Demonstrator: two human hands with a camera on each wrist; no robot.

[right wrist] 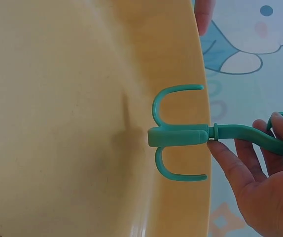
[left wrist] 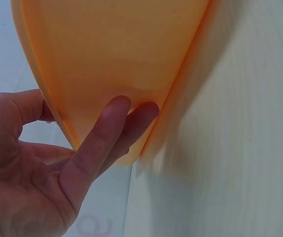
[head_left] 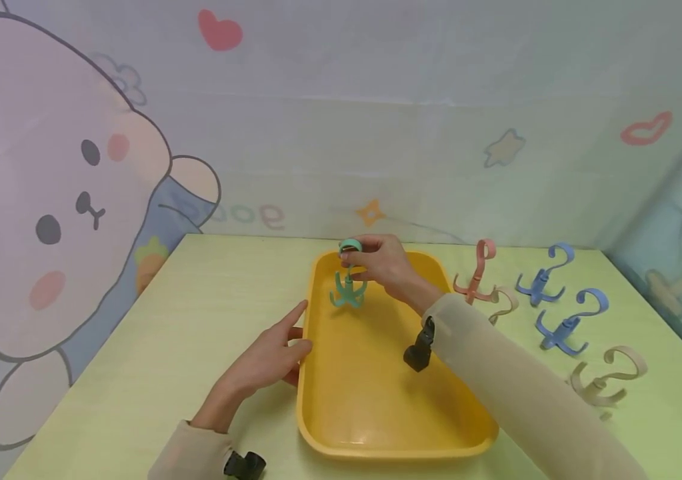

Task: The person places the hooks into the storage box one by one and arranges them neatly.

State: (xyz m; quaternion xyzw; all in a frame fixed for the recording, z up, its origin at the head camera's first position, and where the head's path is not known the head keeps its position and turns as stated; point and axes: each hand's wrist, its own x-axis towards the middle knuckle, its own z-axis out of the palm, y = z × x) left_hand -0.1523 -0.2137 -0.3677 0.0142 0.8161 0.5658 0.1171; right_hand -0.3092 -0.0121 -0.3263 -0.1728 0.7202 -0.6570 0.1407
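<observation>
Yellow rectangular tray (head_left: 365, 383): left hand (head_left: 270, 357), fingers extended, touches left side; right hand (head_left: 385, 265) pinches green pronged hook (head_left: 349, 293) at far end.

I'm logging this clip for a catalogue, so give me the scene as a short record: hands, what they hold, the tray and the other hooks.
Right hand: the right hand holds the green hook by its upper part
Left hand: the left hand touches the left side of the tray
Green hook: prongs down, over the tray's far end
Tray: yellow, on the table
Other hooks: right of the tray; one pink hook, two blue hooks, two beige hooks
Partly hidden: one beige hook, behind the right sleeve
</observation>
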